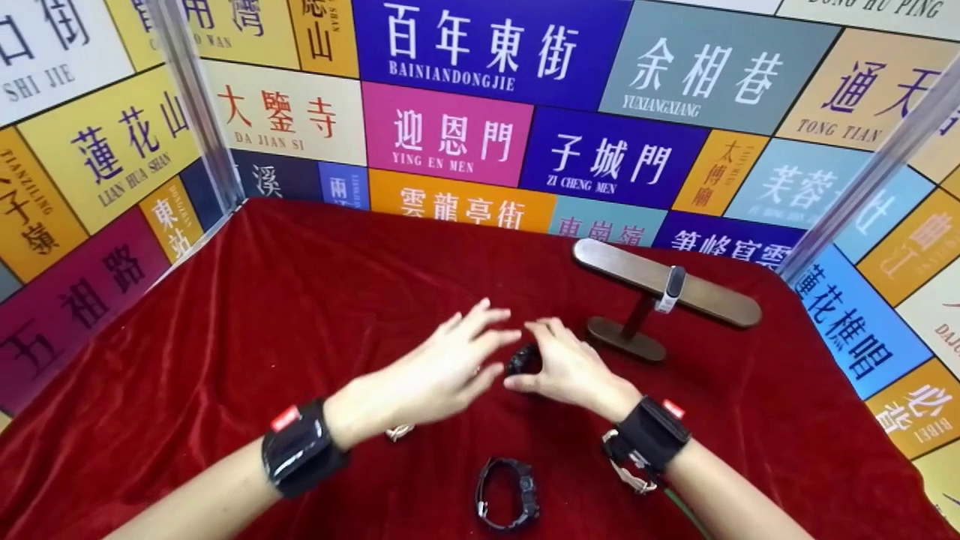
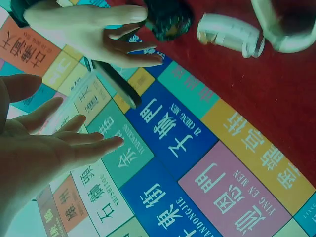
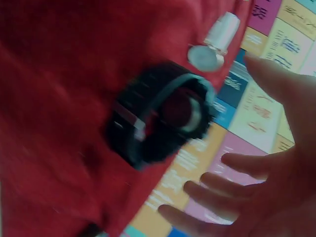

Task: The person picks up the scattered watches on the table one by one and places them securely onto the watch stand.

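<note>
My left hand (image 1: 424, 379) hovers over the red cloth, fingers spread and holding nothing. To its right, my right hand (image 1: 574, 375) is at a black watch (image 1: 522, 360), thumb and fingers apart on either side of it. The fingers partly hide this watch. In the right wrist view the right hand (image 3: 261, 173) shows loosely spread fingers, apart from a black watch (image 3: 163, 113) with a looped strap; which black watch this is I cannot tell. Another black watch (image 1: 527, 495) stands on its side nearer me.
A brown T-shaped display stand (image 1: 705, 295) bears a fitness band (image 1: 670, 289) with a pale strap. A light watch (image 1: 400, 432) lies partly behind my left forearm, and a pale strap (image 1: 634, 476) shows beside my right wrist. Sign-printed panels (image 1: 450, 135) border the red cloth (image 1: 300, 300).
</note>
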Available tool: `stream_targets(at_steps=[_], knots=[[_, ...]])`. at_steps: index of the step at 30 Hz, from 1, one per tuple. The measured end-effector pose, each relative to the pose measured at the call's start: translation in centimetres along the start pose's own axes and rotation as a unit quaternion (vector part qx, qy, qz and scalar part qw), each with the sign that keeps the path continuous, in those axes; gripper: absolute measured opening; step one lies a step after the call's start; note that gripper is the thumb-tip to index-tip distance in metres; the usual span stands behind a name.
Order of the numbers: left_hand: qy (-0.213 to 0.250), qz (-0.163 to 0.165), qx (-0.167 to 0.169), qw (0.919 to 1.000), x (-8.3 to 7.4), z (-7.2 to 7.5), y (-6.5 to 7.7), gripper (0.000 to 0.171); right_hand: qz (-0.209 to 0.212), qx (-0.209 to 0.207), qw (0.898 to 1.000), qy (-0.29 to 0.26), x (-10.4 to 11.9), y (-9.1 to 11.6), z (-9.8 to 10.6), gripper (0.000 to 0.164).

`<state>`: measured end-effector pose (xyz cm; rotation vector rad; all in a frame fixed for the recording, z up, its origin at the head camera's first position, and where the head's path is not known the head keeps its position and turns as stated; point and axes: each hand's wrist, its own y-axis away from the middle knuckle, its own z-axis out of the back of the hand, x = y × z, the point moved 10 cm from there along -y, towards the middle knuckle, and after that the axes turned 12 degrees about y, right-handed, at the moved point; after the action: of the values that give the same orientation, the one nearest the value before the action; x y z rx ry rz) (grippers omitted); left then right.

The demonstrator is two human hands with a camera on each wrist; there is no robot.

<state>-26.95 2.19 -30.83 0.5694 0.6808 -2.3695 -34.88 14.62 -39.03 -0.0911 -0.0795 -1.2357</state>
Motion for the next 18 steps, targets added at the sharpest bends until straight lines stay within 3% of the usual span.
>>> stream_targets(at_steps=[5,8,11,14,18], knots=[[-0.002,0.013,0.017,0.9998,0.0,-1.0,1.3,0.045,-0.029,0.02,0.999,-0.012,-0.8,-0.2,-2.4,0.076],[-0.01,0.008,-0.002,0.9999,-0.1,-0.6,1.5,0.045,-0.018,-0.01,0.999,-0.046,-0.6,-0.1,-2.0,0.068],[-0.006,-0.004,-0.042,0.9991,-0.2,0.4,1.5,0.048,0.02,-0.066,0.993,-0.097,0.1,0.5,-0.1,0.065],[0.024,-0.014,-0.075,0.9968,-0.6,1.6,1.6,0.055,0.069,-0.133,0.976,-0.155,0.9,1.9,2.8,0.067],[0.066,-0.018,-0.086,0.9939,-1.2,2.6,1.9,0.065,0.142,-0.21,0.936,-0.244,1.7,4.7,6.4,0.07]])
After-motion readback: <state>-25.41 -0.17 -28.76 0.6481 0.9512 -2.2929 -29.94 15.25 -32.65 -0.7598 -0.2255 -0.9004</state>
